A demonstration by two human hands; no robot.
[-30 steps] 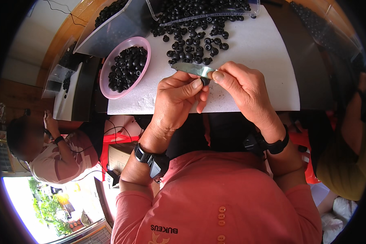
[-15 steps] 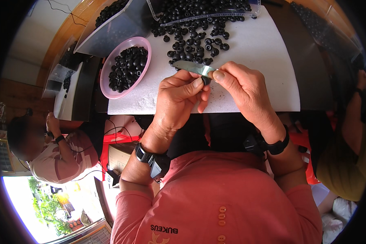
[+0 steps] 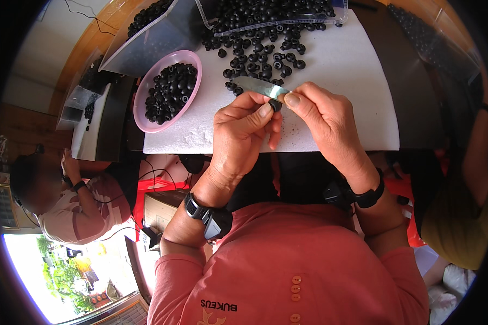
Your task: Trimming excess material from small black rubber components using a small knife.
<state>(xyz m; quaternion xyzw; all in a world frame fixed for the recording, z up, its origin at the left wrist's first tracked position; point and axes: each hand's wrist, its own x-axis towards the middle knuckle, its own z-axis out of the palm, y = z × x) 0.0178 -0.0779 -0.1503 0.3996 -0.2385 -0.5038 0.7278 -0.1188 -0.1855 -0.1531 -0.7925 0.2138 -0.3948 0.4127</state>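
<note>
My left hand [image 3: 243, 130] pinches a small round black part [image 3: 275, 104] between thumb and fingers, over the near side of the white board [image 3: 352, 81]. In my right hand [image 3: 324, 116] is a small knife, its handle mostly hidden by the fingers. The knife's shiny blade [image 3: 257, 85] points left, lying just above the black part; whether it touches cannot be made out. Beyond the blade, loose black parts [image 3: 263, 58] of the same kind are scattered on the board. To the left a pink oval bowl [image 3: 141, 111] holds many more of them.
A clear plastic bin [image 3: 274, 24] lies at the back, black parts spilling from it. Another translucent bin [image 3: 146, 49] stands behind the bowl. Dark crumbs dot the board near my hands. One person [image 3: 81, 200] sits at the left, another person [image 3: 455, 216] at the right.
The knife blade has tilted slightly and shifted a little relative to the black part. My left wrist has turned slightly. Both hands keep their hold.
</note>
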